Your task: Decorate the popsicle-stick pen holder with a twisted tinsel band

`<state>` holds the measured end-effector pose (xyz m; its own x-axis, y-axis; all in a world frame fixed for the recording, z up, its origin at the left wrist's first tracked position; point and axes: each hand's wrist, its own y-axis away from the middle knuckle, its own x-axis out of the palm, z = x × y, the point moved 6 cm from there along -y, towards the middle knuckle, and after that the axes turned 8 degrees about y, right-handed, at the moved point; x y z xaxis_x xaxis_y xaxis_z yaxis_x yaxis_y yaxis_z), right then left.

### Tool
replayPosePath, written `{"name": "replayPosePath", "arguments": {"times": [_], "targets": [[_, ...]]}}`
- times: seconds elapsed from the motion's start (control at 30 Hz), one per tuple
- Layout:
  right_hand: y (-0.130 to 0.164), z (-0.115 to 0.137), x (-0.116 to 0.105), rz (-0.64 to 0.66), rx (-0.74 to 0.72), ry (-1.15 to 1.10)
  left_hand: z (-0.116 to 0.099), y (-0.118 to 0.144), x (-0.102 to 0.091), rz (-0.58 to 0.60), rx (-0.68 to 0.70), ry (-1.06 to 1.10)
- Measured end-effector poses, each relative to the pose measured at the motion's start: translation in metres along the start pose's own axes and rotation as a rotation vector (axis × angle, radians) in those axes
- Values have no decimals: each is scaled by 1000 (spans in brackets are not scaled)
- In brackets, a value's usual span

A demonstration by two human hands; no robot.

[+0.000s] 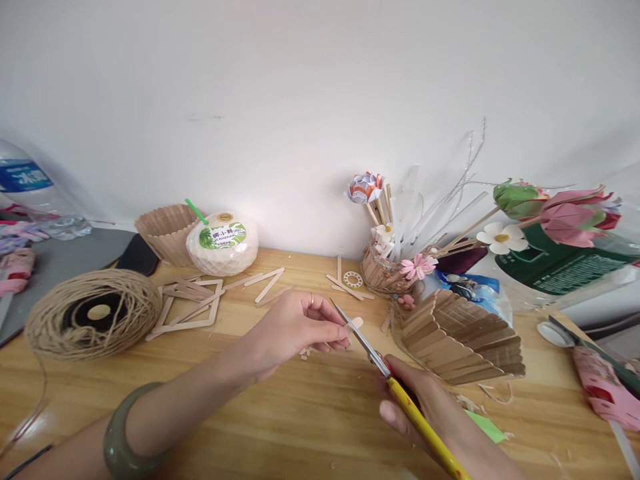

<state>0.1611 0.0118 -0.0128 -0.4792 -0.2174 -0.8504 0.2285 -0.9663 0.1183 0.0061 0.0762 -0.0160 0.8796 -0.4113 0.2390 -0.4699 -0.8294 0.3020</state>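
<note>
I note my left hand point(295, 327) pinching the craft stick point(354, 325) while my right hand point(425, 407) grips the scissors point(373, 353); keep the blades square across it, fingertips clear.

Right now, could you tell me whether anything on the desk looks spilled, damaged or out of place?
Small wood offcuts lie scattered on the desk below the left hand, which holds a stick between the scissors blades in the right hand. Loose sticks lie strewn behind.

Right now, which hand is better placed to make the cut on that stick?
Right hand: it already grips the yellow-handled scissors, blades open around the wooden stick. The left hand is pinching that stick, holding it in place.
</note>
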Motion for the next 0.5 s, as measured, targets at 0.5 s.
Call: {"name": "replayPosePath", "arguments": {"times": [0.5], "targets": [[0, 3, -2, -30, -64, 4, -3, 2, 1, -46, -4, 24]]}}
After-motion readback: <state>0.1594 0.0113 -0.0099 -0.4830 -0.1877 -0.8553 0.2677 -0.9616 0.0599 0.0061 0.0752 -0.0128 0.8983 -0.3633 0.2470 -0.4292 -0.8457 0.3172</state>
